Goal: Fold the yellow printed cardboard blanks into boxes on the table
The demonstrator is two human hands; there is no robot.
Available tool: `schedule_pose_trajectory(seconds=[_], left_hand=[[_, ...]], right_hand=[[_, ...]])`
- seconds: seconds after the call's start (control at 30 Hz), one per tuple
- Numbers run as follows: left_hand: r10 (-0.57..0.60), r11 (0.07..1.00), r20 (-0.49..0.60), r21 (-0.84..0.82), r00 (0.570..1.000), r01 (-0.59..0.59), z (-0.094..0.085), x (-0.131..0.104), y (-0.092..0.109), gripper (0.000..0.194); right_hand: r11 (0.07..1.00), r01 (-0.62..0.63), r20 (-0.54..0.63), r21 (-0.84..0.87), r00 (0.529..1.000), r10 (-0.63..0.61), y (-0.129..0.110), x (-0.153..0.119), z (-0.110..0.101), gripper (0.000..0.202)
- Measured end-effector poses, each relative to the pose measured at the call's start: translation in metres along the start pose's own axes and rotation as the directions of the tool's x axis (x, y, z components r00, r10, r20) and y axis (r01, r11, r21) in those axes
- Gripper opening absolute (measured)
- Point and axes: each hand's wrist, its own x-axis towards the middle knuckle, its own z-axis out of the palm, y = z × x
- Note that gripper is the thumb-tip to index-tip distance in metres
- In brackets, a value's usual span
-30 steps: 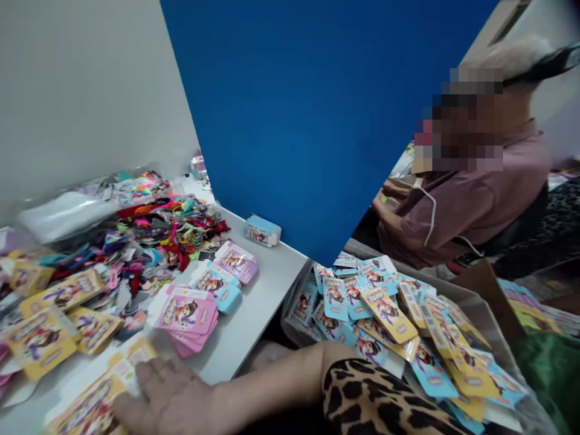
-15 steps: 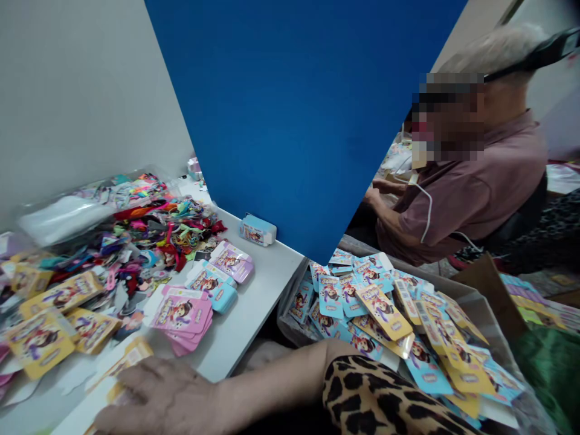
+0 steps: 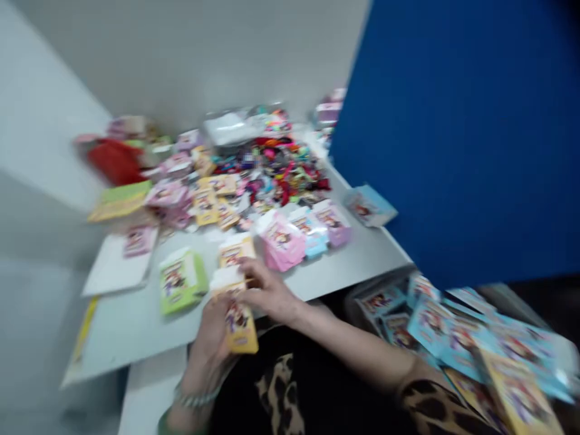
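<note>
Yellow carton (image 3: pixel 241 331) held at the counter's (image 3: pixel 131 332) near edge, between both hands; long axis roughly near to far, near end angled right. Left hand (image 3: pixel 211 331) wraps its left side, gripping. Right hand (image 3: pixel 270 295) at its far right edge, fingers bent; blurred, can't tell if pinching. Carton slim, figure printed on front. Green box (image 3: pixel 181 284) to left, pink cartons (image 3: pixel 281 241) far right of it.
</note>
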Motion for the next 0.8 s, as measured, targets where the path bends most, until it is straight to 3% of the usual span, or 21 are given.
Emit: schedule_pose_trajectory(seconds=[0.03, 0.1, 0.3, 0.47, 0.6, 0.7, 0.8], left_hand=[[0.019, 1.0, -0.077, -0.007, 0.997, -0.019, -0.005, -0.002, -0.004, 0.056], [0.046, 0.999, -0.181, -0.008, 0.982, -0.048, -0.011, -0.002, -0.01, 0.058], [-0.004, 1.0, 0.039, -0.014, 0.999, 0.004, -0.02, -0.008, -0.012, 0.051], [0.061, 0.998, -0.043, 0.031, 0.997, -0.059, -0.024, -0.008, -0.015, 0.04], [0.176, 0.983, -0.087, 0.059, 0.98, -0.172, -0.025, -0.009, -0.025, 0.058], [0.262, 0.962, -0.089, 0.109, 0.961, -0.252, -0.028, -0.012, -0.028, 0.054], [0.206, 0.973, -0.03, 0.118, 0.978, -0.201, -0.031, -0.012, -0.025, 0.052]], right_hand=[[0.991, -0.085, -0.014, 0.101, 0.996, 0.087, 0.005, -0.004, 0.003, 0.04], [0.974, -0.181, 0.008, 0.138, 0.983, 0.182, 0.012, -0.011, 0.006, 0.036], [0.985, -0.172, -0.094, 0.03, 0.98, 0.174, 0.02, -0.02, -0.002, 0.026], [0.984, -0.117, -0.069, -0.132, 0.992, 0.109, 0.027, -0.024, -0.007, 0.024], [0.992, -0.119, -0.141, 0.044, 0.982, 0.124, 0.038, -0.03, -0.006, 0.036], [0.987, -0.11, -0.16, 0.119, 0.979, 0.128, 0.043, -0.033, -0.008, 0.05], [0.987, -0.136, -0.137, 0.082, 0.98, 0.146, 0.042, -0.033, -0.013, 0.046]])
